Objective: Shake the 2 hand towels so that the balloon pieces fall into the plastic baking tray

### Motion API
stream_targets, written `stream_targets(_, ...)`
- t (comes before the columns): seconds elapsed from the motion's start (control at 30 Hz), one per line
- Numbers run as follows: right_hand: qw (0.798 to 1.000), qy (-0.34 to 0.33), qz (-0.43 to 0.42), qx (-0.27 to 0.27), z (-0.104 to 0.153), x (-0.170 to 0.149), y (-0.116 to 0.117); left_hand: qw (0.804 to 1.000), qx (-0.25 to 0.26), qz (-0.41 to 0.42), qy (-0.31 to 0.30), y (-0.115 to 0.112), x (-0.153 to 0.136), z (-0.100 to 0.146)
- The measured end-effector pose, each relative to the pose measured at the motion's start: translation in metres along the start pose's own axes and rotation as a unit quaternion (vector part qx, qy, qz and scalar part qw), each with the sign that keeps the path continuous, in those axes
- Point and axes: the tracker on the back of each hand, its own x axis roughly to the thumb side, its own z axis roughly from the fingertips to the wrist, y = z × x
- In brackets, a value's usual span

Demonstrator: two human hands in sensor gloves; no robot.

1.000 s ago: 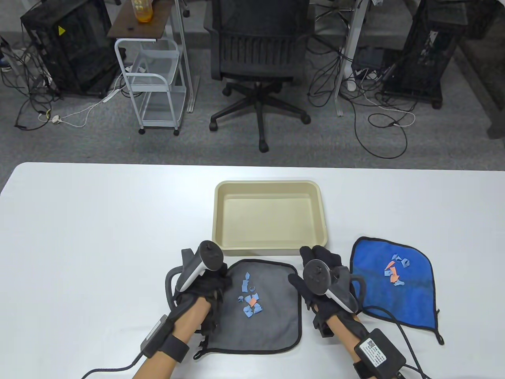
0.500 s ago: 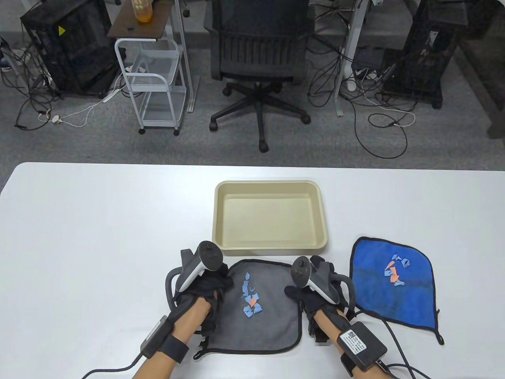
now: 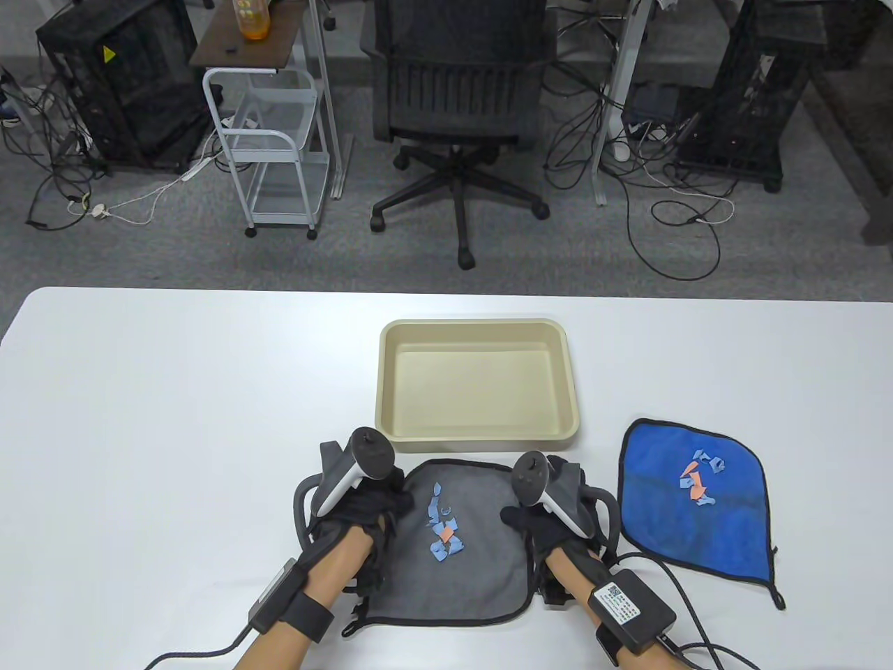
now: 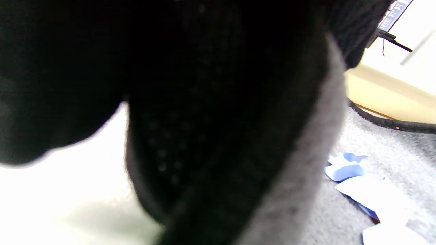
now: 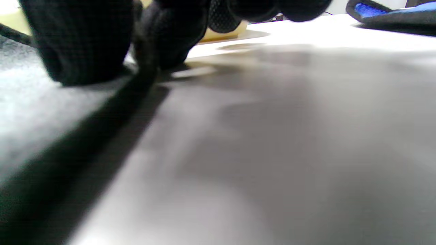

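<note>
Low in the frame's centre, the left hand (image 3: 363,506) pinched the grey towel (image 3: 481,558) at its left edge, and the right hand (image 3: 551,516) pressed curled fingers (image 5: 85,44) onto its right edge, clearly readying a level lift. The balloon pieces (image 3: 443,534) stayed heaped mid-cloth, just below the empty tray (image 3: 478,436). The blue towel (image 3: 725,530) waited lower right.

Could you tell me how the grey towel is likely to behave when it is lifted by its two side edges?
The grey towel looks like thin soft cloth lying flat, so it will probably sag in the middle. The balloon pieces sit loose near its centre and would likely slide into that dip. With the left hand and right hand at opposite edges, it may fold like a sling.
</note>
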Motion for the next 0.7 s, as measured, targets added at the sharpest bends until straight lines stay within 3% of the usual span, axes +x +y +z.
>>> stream_targets(0.7,0.991,-0.051,-0.122,0.010,0.015,0.013,-0.037,1.000,0.011,-0.003,0.019,0.012,0.013,0.010)
